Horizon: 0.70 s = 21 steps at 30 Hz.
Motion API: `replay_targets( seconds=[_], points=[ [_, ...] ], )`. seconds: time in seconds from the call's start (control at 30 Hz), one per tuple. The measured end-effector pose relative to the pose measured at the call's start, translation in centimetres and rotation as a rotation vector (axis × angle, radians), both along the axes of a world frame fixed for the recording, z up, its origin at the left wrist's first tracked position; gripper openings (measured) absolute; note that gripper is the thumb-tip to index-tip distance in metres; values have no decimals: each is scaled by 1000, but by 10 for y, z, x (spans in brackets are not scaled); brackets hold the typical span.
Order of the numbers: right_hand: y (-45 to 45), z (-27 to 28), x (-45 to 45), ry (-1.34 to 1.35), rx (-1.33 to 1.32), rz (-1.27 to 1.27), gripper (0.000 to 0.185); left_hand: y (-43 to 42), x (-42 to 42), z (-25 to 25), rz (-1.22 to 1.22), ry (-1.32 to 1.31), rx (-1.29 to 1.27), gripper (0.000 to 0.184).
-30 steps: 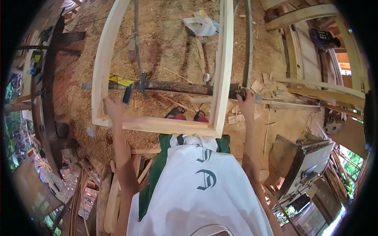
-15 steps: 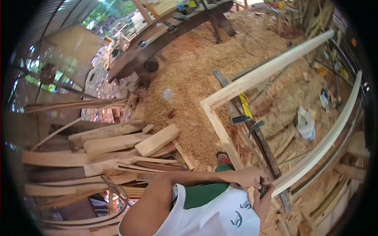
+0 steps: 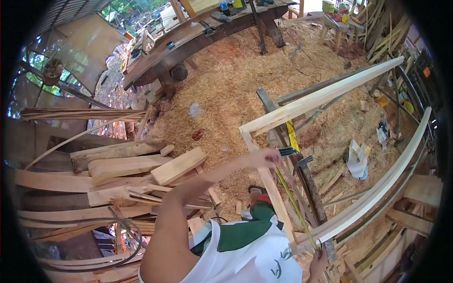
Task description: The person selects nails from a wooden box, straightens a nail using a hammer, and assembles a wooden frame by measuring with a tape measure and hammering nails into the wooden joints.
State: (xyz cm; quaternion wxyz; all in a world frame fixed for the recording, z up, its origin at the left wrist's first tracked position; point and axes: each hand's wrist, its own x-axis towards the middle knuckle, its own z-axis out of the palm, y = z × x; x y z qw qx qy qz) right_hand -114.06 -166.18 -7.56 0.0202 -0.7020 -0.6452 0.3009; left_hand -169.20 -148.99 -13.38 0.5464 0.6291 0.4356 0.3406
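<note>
My left hand point(image 3: 265, 157) is closed on the upper end of a yellow tape measure point(image 3: 295, 203), over the short side of a pale wooden frame point(image 3: 302, 107). The tape runs along that short side. At the frame's near corner, my right hand point(image 3: 319, 259) is closed at the tape's other end; the fingers are partly hidden. A hammer point(image 3: 303, 163) rests on a dark beam point(image 3: 311, 193) under the frame. Beside my left hand, a dark-bladed tool with a yellow part point(image 3: 292, 136) lies by the beam.
Stacked boards point(image 3: 127, 167) lie at the left. A long workbench point(image 3: 188, 42) with tools stands at the back, and a small table point(image 3: 342, 23) at the back right. Wood shavings point(image 3: 222, 94) cover the ground. A white bag point(image 3: 357, 160) lies beyond the beam.
The view has turned left since the first frame. My hands, together at the near corner half a second ago, are now apart, my left hand farther up the short side with tape stretched between them.
</note>
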Motion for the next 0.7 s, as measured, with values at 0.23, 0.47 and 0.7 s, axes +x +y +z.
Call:
replay_targets(
  seconds=[0.23, 0.47, 0.7],
  points=[
    [-33, 7, 44, 38, -77, -305, 30, 70, -110, 3, -175, 487, 143, 17],
    [-22, -1, -4, 76, -128, -295, 34, 103, -139, 12, -271, 757, 98, 16],
    [-12, -4, -44, 48, -258, -327, 33, 102, -152, 22, -350, 880, 4, 18]
  ],
)
